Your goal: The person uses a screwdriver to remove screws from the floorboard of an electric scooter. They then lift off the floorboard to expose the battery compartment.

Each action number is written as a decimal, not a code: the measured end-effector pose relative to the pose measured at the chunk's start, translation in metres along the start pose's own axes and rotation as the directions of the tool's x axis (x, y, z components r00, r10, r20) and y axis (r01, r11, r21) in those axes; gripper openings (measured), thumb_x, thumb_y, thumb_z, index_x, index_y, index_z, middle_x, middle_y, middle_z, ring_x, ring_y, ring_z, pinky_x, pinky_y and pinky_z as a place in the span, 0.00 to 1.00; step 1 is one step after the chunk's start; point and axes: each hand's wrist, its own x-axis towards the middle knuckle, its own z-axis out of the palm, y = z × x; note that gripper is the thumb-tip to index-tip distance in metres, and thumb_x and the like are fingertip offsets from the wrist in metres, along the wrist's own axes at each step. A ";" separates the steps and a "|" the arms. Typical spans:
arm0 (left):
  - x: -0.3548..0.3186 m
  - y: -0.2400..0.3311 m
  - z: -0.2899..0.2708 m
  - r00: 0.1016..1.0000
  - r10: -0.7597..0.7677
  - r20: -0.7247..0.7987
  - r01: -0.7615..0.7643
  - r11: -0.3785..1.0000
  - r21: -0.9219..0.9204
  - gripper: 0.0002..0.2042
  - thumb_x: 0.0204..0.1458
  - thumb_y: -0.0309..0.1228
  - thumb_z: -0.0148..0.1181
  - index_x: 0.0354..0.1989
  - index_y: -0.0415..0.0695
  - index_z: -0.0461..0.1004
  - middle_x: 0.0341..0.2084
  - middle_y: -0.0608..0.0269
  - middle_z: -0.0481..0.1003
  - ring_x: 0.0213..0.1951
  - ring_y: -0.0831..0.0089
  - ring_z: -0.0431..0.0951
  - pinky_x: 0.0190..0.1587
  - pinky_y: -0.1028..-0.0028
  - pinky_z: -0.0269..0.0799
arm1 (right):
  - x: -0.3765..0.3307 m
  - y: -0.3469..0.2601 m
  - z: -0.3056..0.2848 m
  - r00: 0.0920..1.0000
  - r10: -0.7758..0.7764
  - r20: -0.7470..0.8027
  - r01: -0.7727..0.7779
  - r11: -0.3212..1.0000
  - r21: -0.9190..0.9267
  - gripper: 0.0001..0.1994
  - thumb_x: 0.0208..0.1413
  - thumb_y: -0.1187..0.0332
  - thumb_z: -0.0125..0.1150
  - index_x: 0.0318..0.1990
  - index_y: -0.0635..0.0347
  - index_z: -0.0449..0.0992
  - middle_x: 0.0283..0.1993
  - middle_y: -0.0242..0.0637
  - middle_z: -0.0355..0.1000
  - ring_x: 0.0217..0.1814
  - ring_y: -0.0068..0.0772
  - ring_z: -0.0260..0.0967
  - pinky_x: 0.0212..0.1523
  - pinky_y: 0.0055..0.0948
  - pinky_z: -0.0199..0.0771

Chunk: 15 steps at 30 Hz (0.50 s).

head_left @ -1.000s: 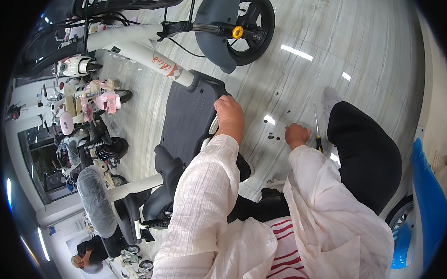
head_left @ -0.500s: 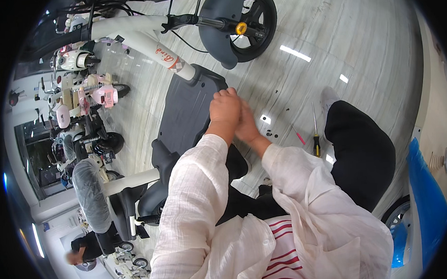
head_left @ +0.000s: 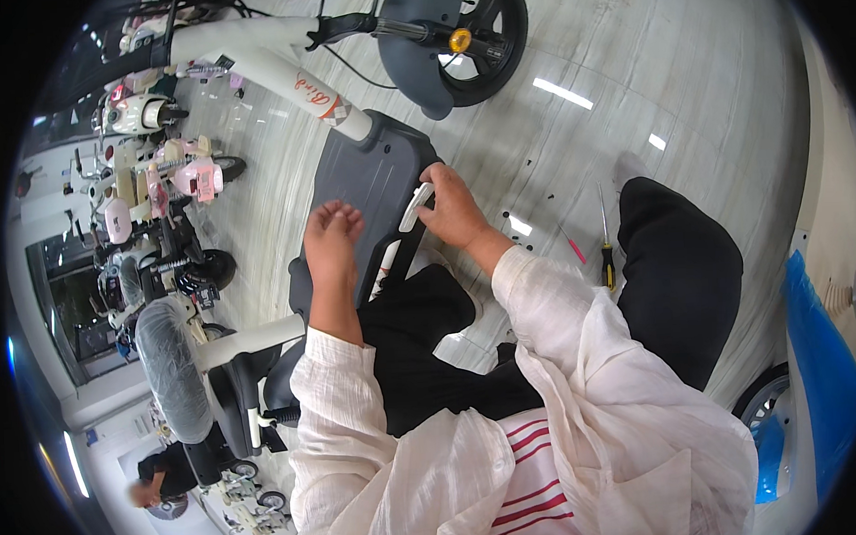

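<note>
At the edge of the grey footboard (head_left: 366, 180) of a white electric scooter, my right hand (head_left: 457, 213) is closed on a small white oblong part (head_left: 416, 208). The thumb lies along the part's near side. Whether the part is fixed to the footboard edge, I cannot tell. My left hand (head_left: 332, 241) hovers over the footboard, apart from the right, with its fingers curled in. Anything inside those fingers is hidden. Just below the white part, a strip of white frame (head_left: 384, 267) shows beside the footboard.
On the tiled floor to the right lie a yellow-and-black screwdriver (head_left: 607, 261), a pink stick (head_left: 575, 249) and several small dark pieces. The scooter's front wheel (head_left: 496, 43) stands ahead, and its plastic-wrapped seat (head_left: 172, 371) at left. Blue film (head_left: 823, 376) hangs at far right.
My hands, together before, have come apart. The left has moved left and nearer over the footboard. The white part now shows in my right hand at the board's edge.
</note>
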 end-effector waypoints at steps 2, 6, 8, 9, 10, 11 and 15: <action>-0.010 -0.015 -0.013 0.984 -0.178 0.003 0.177 0.976 -0.125 0.09 0.56 0.25 0.50 0.44 0.35 0.66 0.35 0.56 0.72 0.38 0.68 0.75 0.43 0.69 0.75 | 0.006 0.002 -0.002 0.997 -0.009 0.074 0.011 0.999 -0.030 0.15 0.40 0.77 0.63 0.37 0.61 0.66 0.39 0.45 0.66 0.45 0.49 0.64 0.45 0.38 0.66; -0.014 -0.037 -0.009 0.942 -0.331 -0.050 0.333 0.910 0.246 0.18 0.50 0.30 0.61 0.47 0.35 0.67 0.41 0.50 0.73 0.43 0.62 0.76 0.46 0.69 0.73 | 0.014 0.005 -0.005 0.981 0.016 0.193 -0.004 0.998 -0.059 0.12 0.42 0.77 0.64 0.35 0.60 0.70 0.38 0.44 0.67 0.42 0.48 0.66 0.43 0.37 0.68; -0.016 -0.048 -0.010 0.937 0.348 0.029 -0.247 0.605 0.757 0.24 0.46 0.30 0.64 0.52 0.36 0.66 0.47 0.46 0.72 0.47 0.56 0.74 0.49 0.68 0.71 | 0.018 0.005 -0.004 0.975 0.028 0.222 -0.004 0.994 -0.105 0.11 0.42 0.76 0.65 0.35 0.60 0.73 0.37 0.44 0.68 0.41 0.48 0.68 0.41 0.37 0.69; -0.019 -0.046 -0.005 0.775 0.596 0.209 -0.417 0.234 0.878 0.27 0.44 0.30 0.65 0.54 0.37 0.65 0.49 0.44 0.71 0.49 0.53 0.73 0.51 0.67 0.70 | 0.020 0.007 -0.006 0.968 0.048 0.247 -0.024 0.995 -0.100 0.10 0.41 0.76 0.65 0.34 0.61 0.73 0.36 0.44 0.69 0.40 0.47 0.68 0.41 0.37 0.69; -0.018 -0.046 -0.003 0.866 0.450 0.216 -0.393 0.347 0.851 0.34 0.40 0.29 0.67 0.60 0.44 0.62 0.55 0.44 0.66 0.54 0.50 0.69 0.56 0.66 0.66 | 0.023 0.009 -0.008 0.960 0.068 0.271 -0.044 0.995 -0.095 0.10 0.41 0.76 0.65 0.34 0.61 0.73 0.35 0.44 0.69 0.39 0.46 0.69 0.40 0.37 0.70; -0.018 -0.049 -0.003 0.902 0.375 0.213 -0.356 0.368 0.859 0.34 0.41 0.29 0.67 0.61 0.47 0.61 0.57 0.47 0.64 0.56 0.52 0.67 0.57 0.65 0.65 | 0.025 0.010 -0.010 0.951 0.088 0.295 -0.064 0.994 -0.091 0.10 0.41 0.76 0.66 0.33 0.62 0.74 0.34 0.44 0.70 0.38 0.46 0.69 0.39 0.37 0.70; -0.015 -0.053 -0.009 0.957 0.193 0.215 -0.275 0.383 0.882 0.35 0.43 0.26 0.65 0.63 0.55 0.60 0.61 0.54 0.61 0.60 0.58 0.63 0.58 0.66 0.64 | 0.033 0.017 -0.011 0.942 0.047 0.334 -0.038 0.999 -0.032 0.09 0.40 0.76 0.67 0.31 0.64 0.74 0.31 0.42 0.71 0.34 0.38 0.69 0.37 0.33 0.69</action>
